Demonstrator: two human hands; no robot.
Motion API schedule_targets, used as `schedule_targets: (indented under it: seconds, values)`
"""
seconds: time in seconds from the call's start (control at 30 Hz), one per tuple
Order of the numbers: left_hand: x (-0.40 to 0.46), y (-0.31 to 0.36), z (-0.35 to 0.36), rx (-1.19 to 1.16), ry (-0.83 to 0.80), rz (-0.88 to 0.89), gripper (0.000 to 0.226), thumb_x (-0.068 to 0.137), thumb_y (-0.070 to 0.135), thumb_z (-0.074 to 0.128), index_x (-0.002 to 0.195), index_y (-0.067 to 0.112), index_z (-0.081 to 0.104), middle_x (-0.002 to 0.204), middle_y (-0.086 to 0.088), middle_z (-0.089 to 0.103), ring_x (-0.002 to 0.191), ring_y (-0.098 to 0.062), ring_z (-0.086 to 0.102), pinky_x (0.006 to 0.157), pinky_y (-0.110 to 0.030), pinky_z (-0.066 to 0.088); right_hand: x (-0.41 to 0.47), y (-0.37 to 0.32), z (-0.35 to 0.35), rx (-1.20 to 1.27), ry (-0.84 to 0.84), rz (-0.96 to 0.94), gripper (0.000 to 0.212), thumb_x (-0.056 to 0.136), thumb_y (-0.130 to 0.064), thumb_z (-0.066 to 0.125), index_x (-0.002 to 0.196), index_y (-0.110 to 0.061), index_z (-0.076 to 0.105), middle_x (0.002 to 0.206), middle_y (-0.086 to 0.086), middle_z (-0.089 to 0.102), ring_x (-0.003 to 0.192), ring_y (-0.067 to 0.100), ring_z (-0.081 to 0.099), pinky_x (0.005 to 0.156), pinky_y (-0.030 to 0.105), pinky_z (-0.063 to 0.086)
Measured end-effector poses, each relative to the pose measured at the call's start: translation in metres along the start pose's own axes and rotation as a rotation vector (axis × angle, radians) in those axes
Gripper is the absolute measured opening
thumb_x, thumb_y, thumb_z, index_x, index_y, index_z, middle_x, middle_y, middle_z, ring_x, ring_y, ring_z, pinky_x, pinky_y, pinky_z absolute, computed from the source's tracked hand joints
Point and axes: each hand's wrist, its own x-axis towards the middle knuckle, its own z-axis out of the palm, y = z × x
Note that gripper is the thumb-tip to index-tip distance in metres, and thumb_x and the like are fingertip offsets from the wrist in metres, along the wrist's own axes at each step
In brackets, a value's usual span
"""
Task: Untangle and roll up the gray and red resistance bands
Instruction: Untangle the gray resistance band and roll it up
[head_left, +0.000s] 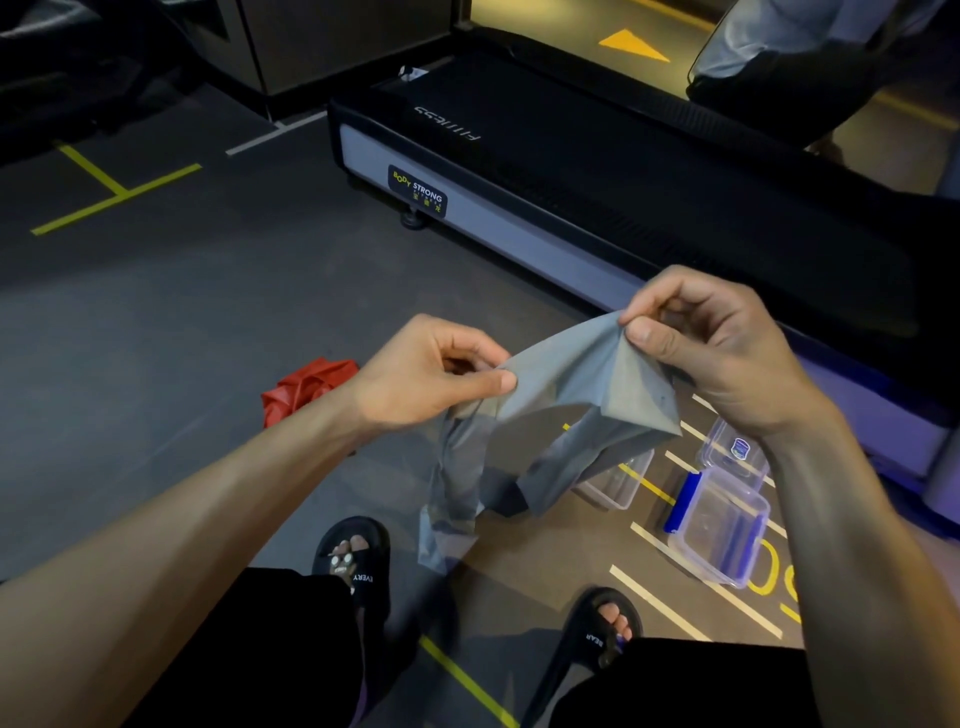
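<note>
Two black slide sandals (358, 566) planted on the dark rubber gym floor (156, 322) nearest the camera. Just above, left hand (415, 379) and right hand (711, 343) each pinching a top corner of the thin gray stretchy resistance band (587, 384), rest of it dangling twisted toward the floor. Clear plastic containers with blue clips (722, 525) on the floor to the right. Crumpled red resistance band (301, 387) lying behind the left wrist. Black treadmill (597, 171) beyond.
</note>
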Motion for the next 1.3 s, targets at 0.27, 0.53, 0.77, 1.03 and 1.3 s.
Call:
schedule_targets:
  seconds: [0.27,0.53,0.77,1.03,1.3]
  values:
    - [-0.001,0.002,-0.002,0.024,-0.015,-0.017,0.013,0.089,0.016,0.075,0.097,0.006,0.079,0.092,-0.024,0.074,0.079,-0.021,0.062,0.078,-0.039,0.048,-0.002,0.003,-0.004,-0.026,0.006,0.028,0.005,0.091,-0.012,0.067,0.096,-0.013,0.068,0.085,-0.005,0.064,0.078,0.005,0.058,0.068,0.015,0.047]
    - [0.000,0.007,0.001,0.074,-0.013,-0.023,0.012,0.090,0.022,0.067,0.086,0.013,0.074,0.084,-0.033,0.063,0.069,-0.025,0.053,0.062,-0.048,0.043,-0.004,0.001,-0.002,-0.046,0.007,0.050,0.006,0.089,-0.013,0.067,0.095,-0.011,0.068,0.083,-0.008,0.065,0.077,0.003,0.058,0.068,0.014,0.047]
    - [0.003,0.003,0.000,0.155,0.034,-0.008,0.014,0.086,0.029,0.062,0.082,0.023,0.073,0.084,-0.023,0.069,0.070,-0.022,0.058,0.066,-0.053,0.051,-0.005,0.003,-0.005,-0.077,0.002,0.068,0.008,0.089,-0.015,0.066,0.096,-0.012,0.068,0.086,-0.005,0.065,0.080,0.004,0.059,0.069,0.015,0.048]
    - [0.003,0.009,0.001,0.045,0.003,-0.040,0.017,0.087,0.018,0.059,0.081,0.015,0.075,0.078,-0.001,0.072,0.073,-0.011,0.061,0.069,-0.033,0.049,-0.006,0.012,-0.010,-0.138,-0.056,0.101,0.013,0.089,-0.017,0.066,0.097,-0.007,0.068,0.089,0.001,0.068,0.084,0.004,0.062,0.074,0.015,0.050]
    - [0.005,0.027,0.003,-0.184,-0.154,-0.208,0.016,0.076,0.015,0.055,0.072,0.014,0.071,0.075,-0.014,0.055,0.069,-0.024,0.048,0.064,-0.033,0.035,-0.010,0.041,0.005,-0.101,-0.244,0.205,0.009,0.096,-0.018,0.067,0.099,-0.010,0.068,0.104,0.000,0.070,0.099,0.014,0.065,0.088,0.026,0.051]
